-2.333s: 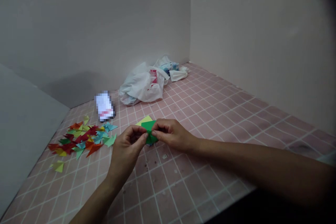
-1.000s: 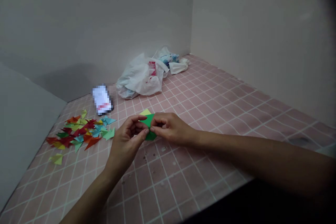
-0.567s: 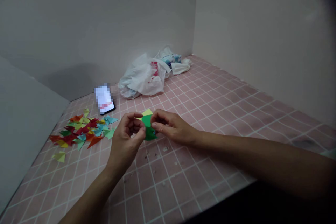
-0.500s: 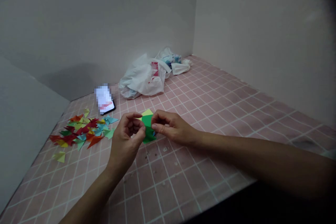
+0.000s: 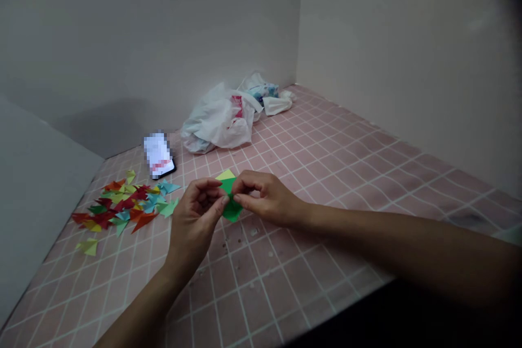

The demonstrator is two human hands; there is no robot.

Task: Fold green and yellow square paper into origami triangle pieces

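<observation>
At the left, brightly coloured folded paper pieces (image 5: 127, 205) are lying scattered on the pink gridded table (image 5: 342, 163). Just beyond them a phone (image 5: 157, 153) is glowing, its screen blurred into blocks, so any writing is staying unreadable. Nearer, the left hand (image 5: 198, 212) is curling, thumb and fingers nearly closed and gripping the green paper (image 5: 231, 211) at its left edge. Farther off, a white plastic bag (image 5: 220, 119) is showing a red patch too small to read. A yellow sheet (image 5: 225, 174) is peeking out just beyond the green paper, which is sitting between both hands. The right hand (image 5: 263, 198) is pinching its right edge, fingertips almost meeting. Far right of the bag, a blue-patterned packet (image 5: 266, 91) is lying.
</observation>
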